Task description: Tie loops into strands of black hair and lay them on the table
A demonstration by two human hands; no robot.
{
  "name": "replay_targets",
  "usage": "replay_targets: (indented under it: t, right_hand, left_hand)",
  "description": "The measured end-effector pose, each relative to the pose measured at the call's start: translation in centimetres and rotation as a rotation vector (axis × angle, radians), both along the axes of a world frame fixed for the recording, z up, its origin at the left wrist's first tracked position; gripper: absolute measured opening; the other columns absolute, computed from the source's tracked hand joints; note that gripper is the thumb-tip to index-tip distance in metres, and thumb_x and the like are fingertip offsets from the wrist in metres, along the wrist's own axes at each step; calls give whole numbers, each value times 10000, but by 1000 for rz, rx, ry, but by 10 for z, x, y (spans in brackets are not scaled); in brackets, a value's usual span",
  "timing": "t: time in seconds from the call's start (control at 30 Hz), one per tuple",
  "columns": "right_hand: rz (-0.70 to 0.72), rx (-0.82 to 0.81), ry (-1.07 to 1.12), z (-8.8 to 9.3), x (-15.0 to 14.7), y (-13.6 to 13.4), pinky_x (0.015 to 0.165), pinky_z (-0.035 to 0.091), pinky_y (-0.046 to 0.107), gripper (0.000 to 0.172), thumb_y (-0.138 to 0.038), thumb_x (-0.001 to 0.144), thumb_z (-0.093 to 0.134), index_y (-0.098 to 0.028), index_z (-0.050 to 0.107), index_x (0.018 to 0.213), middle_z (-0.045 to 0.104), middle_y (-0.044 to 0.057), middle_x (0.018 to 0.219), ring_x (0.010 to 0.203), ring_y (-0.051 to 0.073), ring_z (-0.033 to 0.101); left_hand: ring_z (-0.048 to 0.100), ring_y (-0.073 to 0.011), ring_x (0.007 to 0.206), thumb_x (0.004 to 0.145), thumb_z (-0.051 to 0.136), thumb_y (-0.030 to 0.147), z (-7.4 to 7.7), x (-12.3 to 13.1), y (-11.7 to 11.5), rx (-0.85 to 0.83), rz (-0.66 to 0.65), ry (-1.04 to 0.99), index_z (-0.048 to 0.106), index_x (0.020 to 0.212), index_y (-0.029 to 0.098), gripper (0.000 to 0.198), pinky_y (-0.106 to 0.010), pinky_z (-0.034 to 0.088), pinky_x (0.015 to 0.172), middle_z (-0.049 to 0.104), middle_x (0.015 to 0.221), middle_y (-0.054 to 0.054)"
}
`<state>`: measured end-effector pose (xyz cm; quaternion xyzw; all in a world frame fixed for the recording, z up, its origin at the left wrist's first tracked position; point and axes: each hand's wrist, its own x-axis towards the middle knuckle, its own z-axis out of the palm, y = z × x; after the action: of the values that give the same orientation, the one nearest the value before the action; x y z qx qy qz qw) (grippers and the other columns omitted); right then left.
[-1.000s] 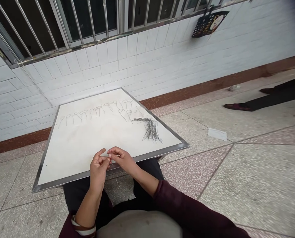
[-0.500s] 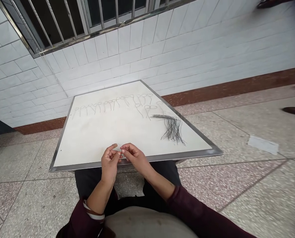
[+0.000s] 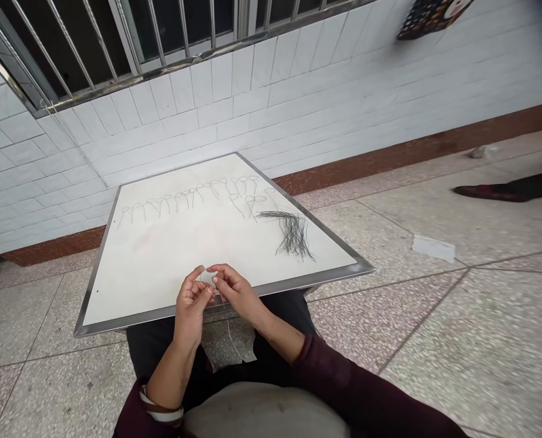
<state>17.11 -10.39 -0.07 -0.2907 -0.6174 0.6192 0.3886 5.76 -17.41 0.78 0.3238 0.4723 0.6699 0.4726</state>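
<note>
A tiled outdoor walkway beside a building, used as a makeshift handwork spot.

I sit against a white-tiled wall (image 3: pixel 325 103) with a reddish-brown base strip (image 3: pixel 412 149), under a window with grey metal bars (image 3: pixel 129 36). Speckled terrazzo floor slabs (image 3: pixel 457 328) stretch to my right, where another person's dark shoe (image 3: pixel 480 192) shows. Over my lap sits a small white desk with a metal rim (image 3: pixel 216 307), carrying a row of thin looped wires (image 3: pixel 188 198) and a loose bundle of dark wire strands (image 3: pixel 291 234).
</note>
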Motion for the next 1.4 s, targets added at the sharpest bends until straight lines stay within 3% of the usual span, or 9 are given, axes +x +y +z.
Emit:
replay_targets:
  t: [0.23,0.37,0.53,0.97,1.07,1.23,1.3,1.4]
  right_hand:
    - [-61,15,47,-2,8,5,456,319,215,269,-409,910,519,-215,599,1079,388,-62,601,485,87,348]
    - [-48,208,-16,1,21,14,521,372,231,230,-373,919,516,-215,649,1021,537,-11,723,543,94,423]
    - [73,541,-147,5,37,26,642,410,252,204,-257,915,510,-210,702,965,600,30,791,672,123,523]
    - [75,642,-255,-7,34,25,649,430,242,243,-161,898,493,-235,696,1009,628,26,814,698,128,572]
    - [-19,607,-255,-8,37,29,616,429,240,236,-170,890,487,-222,694,992,637,28,815,650,121,553]
    - [-246,526,-241,3,46,32,574,419,249,214,-206,876,497,-215,694,959,643,26,792,581,115,503]
    - [-251,527,-227,7,45,29,580,423,253,211,-212,877,501,-216,696,958,644,27,793,584,116,505]
    - [-226,535,-206,10,40,22,581,427,255,206,-220,885,505,-216,693,970,650,34,808,593,118,515]
  left_hand:
    - [509,-93,723,824,684,290,10,0,-5,28,-103,-170,576,1259,247,450,-235,429,731,508,765,28]
    - [467,-85,638,850,639,249,20,-14,-14,5,-214,-167,556,1281,220,440,-217,377,605,465,711,34]
    - [410,-75,548,825,613,199,30,-35,-20,-138,-366,-22,555,1287,209,466,-225,312,543,446,664,43]
    - [369,-101,604,850,553,267,56,-67,-20,-267,-616,463,545,1329,262,479,-252,320,605,406,702,40]
    - [375,-102,603,822,554,260,59,-80,-20,-331,-550,506,563,1305,249,483,-253,331,602,412,716,38]
    - [433,-117,606,809,570,324,63,-96,-18,-356,-190,500,535,1310,189,520,-262,379,625,448,682,44]
    - [541,-151,705,827,571,374,66,-91,-16,-344,-170,509,511,1325,176,539,-288,420,695,545,734,13]
    - [626,-215,916,849,566,451,71,-71,-10,-324,-271,492,494,1337,181,563,-334,446,805,673,945,-78]
